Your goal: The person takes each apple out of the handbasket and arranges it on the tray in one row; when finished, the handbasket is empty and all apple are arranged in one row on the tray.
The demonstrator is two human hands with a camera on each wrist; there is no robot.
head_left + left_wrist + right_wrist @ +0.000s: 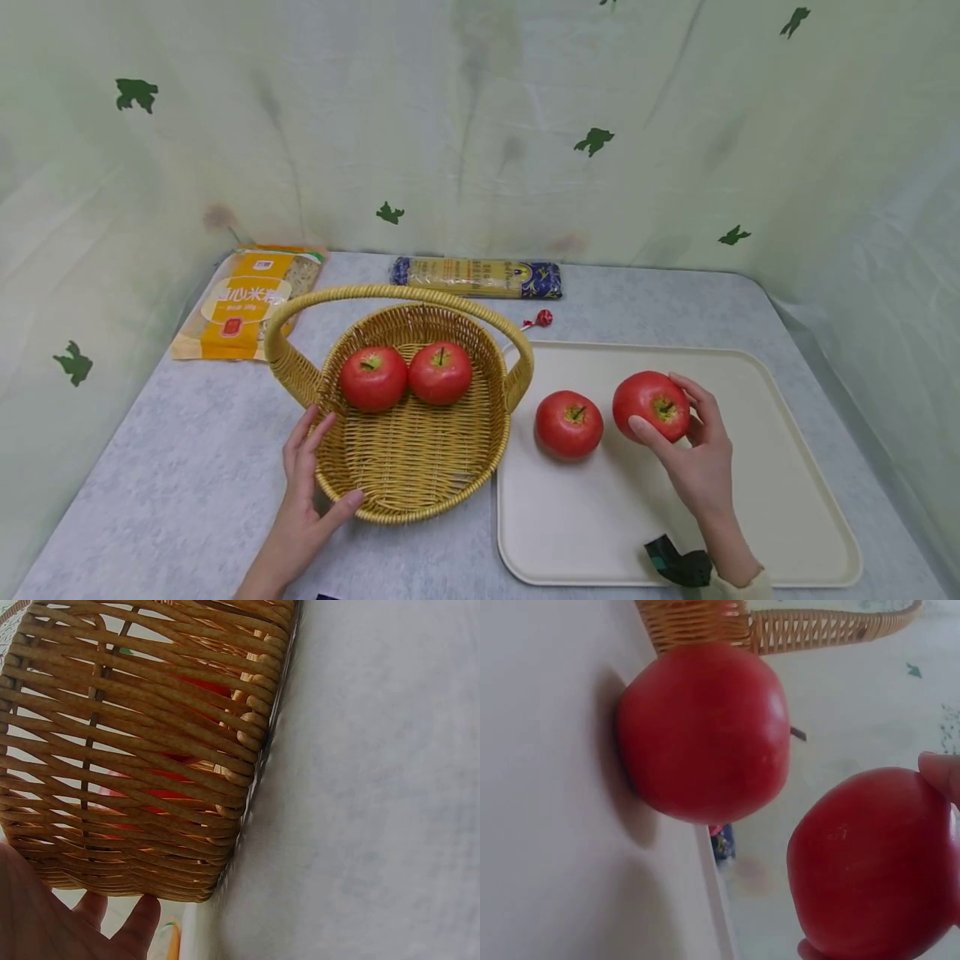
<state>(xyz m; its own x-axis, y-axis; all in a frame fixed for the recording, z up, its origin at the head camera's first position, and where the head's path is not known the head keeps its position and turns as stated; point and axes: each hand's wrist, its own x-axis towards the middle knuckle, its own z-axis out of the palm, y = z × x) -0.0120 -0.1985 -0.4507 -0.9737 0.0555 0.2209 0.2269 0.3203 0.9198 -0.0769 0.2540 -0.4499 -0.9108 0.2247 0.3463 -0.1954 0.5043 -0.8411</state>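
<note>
My right hand (703,462) grips a red apple (651,407) between thumb and fingers. The right wrist view shows this held apple (874,862) raised off the tray. Just left of it, another apple (568,425) sits on the beige tray (750,517). Two more apples, one on the left (373,379) and one on the right (441,373), lie side by side in a woven basket (412,462) with an arched handle. Spread and fairly straight, the fingers of my left hand (303,492) touch the basket's left rim, the thumb near its front edge.
A yellow food packet (251,302) lies at the back left. Behind the basket is a long blue-and-gold package (476,277). A red lollipop (543,317) lies between that package and the tray. Pale curtains with green leaf shapes surround the grey tabletop (165,467).
</note>
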